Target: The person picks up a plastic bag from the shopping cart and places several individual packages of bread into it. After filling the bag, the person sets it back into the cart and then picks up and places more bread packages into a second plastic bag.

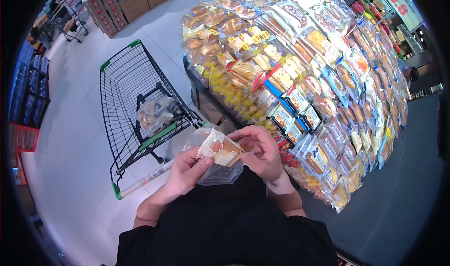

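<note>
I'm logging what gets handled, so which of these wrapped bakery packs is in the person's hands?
The white, part-clear pack pinched between the left hand and right hand; the heaped packs beside the cart aren't held.

Tan and white packet [225, 152] with red print, centre; black cart [161, 135] with green trim, nine o'clock; plain black shirt [225, 224], six; red-numbered pale sign [398, 2], two

Dark-rimmed display stand [205, 93], heaped bagged breads [348, 76], yellow packets [229, 86] near the rim — and black-framed cards [296, 100]
</note>
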Motion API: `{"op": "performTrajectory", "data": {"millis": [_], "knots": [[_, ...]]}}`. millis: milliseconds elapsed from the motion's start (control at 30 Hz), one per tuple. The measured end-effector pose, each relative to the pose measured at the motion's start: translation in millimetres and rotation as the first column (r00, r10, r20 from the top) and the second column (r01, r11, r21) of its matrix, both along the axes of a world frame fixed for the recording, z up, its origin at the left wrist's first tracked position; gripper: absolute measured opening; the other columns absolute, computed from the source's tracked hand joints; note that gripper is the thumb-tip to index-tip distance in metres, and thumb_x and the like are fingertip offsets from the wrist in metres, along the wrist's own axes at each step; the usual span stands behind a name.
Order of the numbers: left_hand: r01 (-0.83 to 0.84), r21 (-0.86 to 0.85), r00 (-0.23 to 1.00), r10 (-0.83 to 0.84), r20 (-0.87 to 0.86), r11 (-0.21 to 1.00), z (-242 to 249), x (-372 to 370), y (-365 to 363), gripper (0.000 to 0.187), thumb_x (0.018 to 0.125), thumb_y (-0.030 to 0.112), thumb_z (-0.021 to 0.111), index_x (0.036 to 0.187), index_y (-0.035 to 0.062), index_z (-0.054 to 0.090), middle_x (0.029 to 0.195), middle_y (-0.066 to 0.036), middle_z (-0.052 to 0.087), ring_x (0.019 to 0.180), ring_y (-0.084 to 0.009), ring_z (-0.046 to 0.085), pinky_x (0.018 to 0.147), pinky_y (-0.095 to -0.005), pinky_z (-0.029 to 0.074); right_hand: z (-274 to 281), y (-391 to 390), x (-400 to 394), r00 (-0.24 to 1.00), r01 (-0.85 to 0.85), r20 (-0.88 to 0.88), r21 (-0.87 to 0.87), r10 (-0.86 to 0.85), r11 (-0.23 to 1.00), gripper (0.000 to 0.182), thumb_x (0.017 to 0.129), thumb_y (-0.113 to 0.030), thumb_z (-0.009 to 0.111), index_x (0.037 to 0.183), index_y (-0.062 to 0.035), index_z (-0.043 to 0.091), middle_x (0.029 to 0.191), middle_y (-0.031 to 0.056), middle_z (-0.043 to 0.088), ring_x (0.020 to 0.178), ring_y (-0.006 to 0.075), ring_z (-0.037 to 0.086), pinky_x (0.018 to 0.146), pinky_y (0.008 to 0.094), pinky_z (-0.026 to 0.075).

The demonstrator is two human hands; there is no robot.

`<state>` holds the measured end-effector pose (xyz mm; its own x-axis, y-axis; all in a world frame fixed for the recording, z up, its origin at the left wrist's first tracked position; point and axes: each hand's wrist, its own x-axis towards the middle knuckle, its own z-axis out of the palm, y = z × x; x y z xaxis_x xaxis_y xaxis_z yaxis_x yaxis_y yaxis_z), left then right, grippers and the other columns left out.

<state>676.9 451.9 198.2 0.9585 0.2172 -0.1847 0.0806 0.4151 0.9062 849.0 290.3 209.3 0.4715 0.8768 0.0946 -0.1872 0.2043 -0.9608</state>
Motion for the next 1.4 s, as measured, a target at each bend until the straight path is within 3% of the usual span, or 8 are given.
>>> {"op": "performTrajectory", "data": {"millis": [233,367,467,633,900,1100,1267,1400], "knots": [[-0.12,-0.025,0.985,0.122,0.118,0.992,-8,1,-8,0.039,0.101,0.012,0.059,0.138,-0.0018,0.054,0.115,-0.006,0.068,0.106,-0.0103,0.06,0.094,-0.0247,0.046,-12,1,-1,0.859,-0.306,-0.431,-0.001,0.275,0.952,0.05,0.086,-0.017,0.076,0.125,-0.0003,0.048,0.123,0.0108,0.056,0.11,0.0154,0.056,0.099,0.032,0.044],[-0.202,0.06,0.971,0.192,0.145,0.978,-13,6,-15,0.043,0.1,0.007,0.059,0.141,-0.0012,0.049,0.115,-0.009,0.068,0.105,-0.0113,0.061,0.091,-0.0242,0.047,0,1,-8,0.993,-0.116,0.014,-0.062,0.117,0.991,0.041,0.08,-0.007,0.075,0.112,-0.004,0.05,0.121,0.0111,0.058,0.108,0.016,0.058,0.095,0.0308,0.046],[-0.235,-0.095,0.969,0.24,0.052,0.967,-12,7,-11,0.048,0.099,0.009,0.061,0.143,-0.0003,0.045,0.101,-0.004,0.067,0.081,-0.0055,0.058,0.07,-0.0191,0.045,0,1,-3,0.736,0.111,0.658,0.113,-0.158,0.987,0.047,0.068,0.0,0.08,0.104,-0.0055,0.05,0.119,0.0179,0.057,0.107,0.0263,0.061,0.09,0.0378,0.05],[-0.204,-0.285,0.978,0.209,-0.014,0.937,-16,9,-9,0.054,0.098,0.016,0.064,0.145,0.0014,0.041,0.075,0.005,0.056,0.053,0.0002,0.038,0.047,-0.0172,0.024,0,6,-4,0.491,0.057,0.833,0.263,-0.257,0.963,0.048,0.068,-0.002,0.081,0.105,-0.0064,0.05,0.116,0.0195,0.059,0.102,0.0303,0.063,0.086,0.0392,0.052],[-0.227,0.0,0.97,0.226,0.088,0.974,-15,15,-20,0.035,0.099,0.015,0.065,0.129,0.0003,0.057,0.081,0.004,0.062,0.064,-0.001,0.051,0.056,-0.0187,0.037,-14,-1,-8,0.967,0.124,-0.205,-0.15,-0.153,0.981,0.036,0.095,-0.017,0.067,0.122,-0.0041,0.048,0.103,0.0088,0.062,0.077,0.0098,0.063,0.06,0.0227,0.05],[-0.265,0.302,0.963,0.268,0.033,0.916,-27,12,-10,0.019,0.101,0.016,0.061,0.088,0.0023,0.059,0.077,0.005,0.06,0.068,-0.0015,0.049,0.059,-0.0205,0.038,-13,-3,-9,0.94,-0.141,-0.335,-0.226,0.059,0.964,0.057,0.097,-0.03,0.065,0.137,-0.0009,0.037,0.109,0.0127,0.064,0.09,0.0164,0.068,0.061,0.0243,0.054],[-0.215,0.18,0.974,0.224,-0.03,0.96,-25,10,-6,0.023,0.103,0.02,0.059,0.087,0.0047,0.055,0.072,0.007,0.053,0.063,-0.0003,0.041,0.054,-0.0198,0.033,10,4,-13,0.818,0.293,0.546,-0.124,-0.181,0.948,0.088,0.07,-0.014,0.088,0.142,-0.0023,0.039,0.127,0.0169,0.056,0.125,0.0286,0.053,0.101,0.0438,0.047],[-0.139,-0.169,0.99,0.131,-0.055,0.976,-20,13,-6,0.02,0.103,0.022,0.057,0.091,0.007,0.057,0.072,0.007,0.052,0.055,0.0012,0.035,0.049,-0.0185,0.025,1,8,-12,0.615,0.229,0.784,-0.079,-0.081,0.97,0.068,0.062,-0.006,0.084,0.125,-0.0029,0.059,0.121,0.0159,0.061,0.112,0.0344,0.06,0.094,0.0408,0.05]]}}
